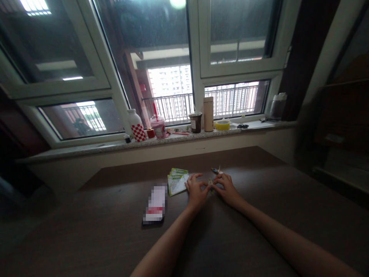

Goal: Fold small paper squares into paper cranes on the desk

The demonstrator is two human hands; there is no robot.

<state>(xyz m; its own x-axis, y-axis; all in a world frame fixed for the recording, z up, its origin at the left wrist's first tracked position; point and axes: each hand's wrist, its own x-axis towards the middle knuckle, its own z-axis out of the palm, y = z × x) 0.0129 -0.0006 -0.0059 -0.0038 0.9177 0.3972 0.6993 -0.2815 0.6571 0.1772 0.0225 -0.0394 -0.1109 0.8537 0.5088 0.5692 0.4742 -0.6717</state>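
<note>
My left hand (198,190) and my right hand (227,188) meet over the dark table, fingertips pinched on a small yellowish-green piece (210,184) between them. The piece is too small and too covered by fingers to name its kind. Beside my left hand lie flat green-and-white printed packets or cards (177,184), overlapping; my left fingers reach close to their right edge. Just beyond my right fingers rests a small item with a blue tip and pale parts (216,169), its kind unclear. Left of my left forearm lies a phone (155,204), its screen blurred out.
The brown table (115,238) ends before a stone windowsill (109,145). On the sill stand a red-checked white bottle (137,125), a pink drink cup (158,127), a dark drink cup (195,123), a beige flask (208,114), a yellow tape roll (222,125) and a clear bottle (278,107).
</note>
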